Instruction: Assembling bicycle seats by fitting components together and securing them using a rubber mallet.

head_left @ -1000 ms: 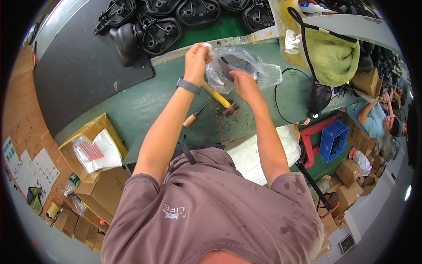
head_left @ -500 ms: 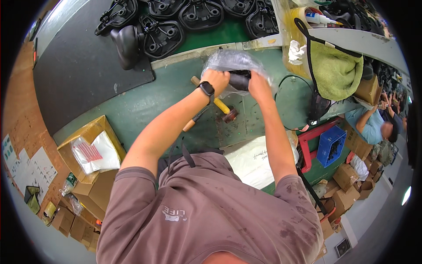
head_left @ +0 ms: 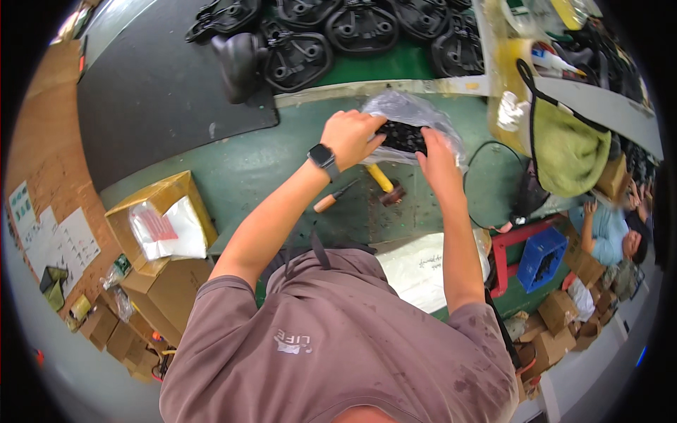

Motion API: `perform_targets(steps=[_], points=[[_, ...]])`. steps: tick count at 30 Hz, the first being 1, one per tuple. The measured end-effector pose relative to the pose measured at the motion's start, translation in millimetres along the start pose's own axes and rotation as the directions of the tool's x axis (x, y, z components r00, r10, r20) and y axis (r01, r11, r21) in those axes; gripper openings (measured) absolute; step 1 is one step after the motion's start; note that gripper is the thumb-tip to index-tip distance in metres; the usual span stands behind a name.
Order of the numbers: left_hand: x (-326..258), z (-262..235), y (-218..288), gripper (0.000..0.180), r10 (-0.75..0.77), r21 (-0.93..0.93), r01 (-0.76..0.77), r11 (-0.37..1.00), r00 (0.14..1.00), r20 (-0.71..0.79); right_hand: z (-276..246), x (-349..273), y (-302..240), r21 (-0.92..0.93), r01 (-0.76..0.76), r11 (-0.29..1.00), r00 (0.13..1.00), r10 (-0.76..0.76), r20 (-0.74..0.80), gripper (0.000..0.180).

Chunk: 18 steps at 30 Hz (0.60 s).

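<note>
Green workbench [head_left: 243, 166], brown panel [head_left: 53, 134] with papers [head_left: 76, 244] at left, light [head_left: 641, 357] far right.

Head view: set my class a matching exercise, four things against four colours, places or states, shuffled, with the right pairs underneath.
1. bag
2. hammer
3. crate
4. cloth

A. blue, with dark things in it
B. green, with a black edge
C. clear plastic, between the left hand and the right hand
D. yellow handle, dark head

Pairs: 1-C, 2-D, 3-A, 4-B
</note>
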<state>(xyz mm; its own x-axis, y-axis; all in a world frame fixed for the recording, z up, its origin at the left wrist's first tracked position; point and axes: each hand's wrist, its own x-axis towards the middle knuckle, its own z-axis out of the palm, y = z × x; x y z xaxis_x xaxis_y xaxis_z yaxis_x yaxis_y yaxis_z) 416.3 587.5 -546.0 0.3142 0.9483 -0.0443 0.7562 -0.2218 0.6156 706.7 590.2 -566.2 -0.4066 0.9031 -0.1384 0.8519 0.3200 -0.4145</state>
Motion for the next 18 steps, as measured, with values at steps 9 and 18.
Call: perform_targets(steps=[9,18], points=[[-35.2,-83.0,-194.7,0.116,-0.41,0.134,0.666,0.734,0.591,-0.695,103.9,-48.8,-87.9,0.085,-0.158,0.984,0.98,0.145,0.138,0.027],[-246.6,-60.0,-234.0,0.101,-0.88,-0.818,0.334,0.468,0.256,-0.399,48.2,-17.8,-106.6,0.257,-0.178,0.95,0.984,0.166,0.067,0.026]])
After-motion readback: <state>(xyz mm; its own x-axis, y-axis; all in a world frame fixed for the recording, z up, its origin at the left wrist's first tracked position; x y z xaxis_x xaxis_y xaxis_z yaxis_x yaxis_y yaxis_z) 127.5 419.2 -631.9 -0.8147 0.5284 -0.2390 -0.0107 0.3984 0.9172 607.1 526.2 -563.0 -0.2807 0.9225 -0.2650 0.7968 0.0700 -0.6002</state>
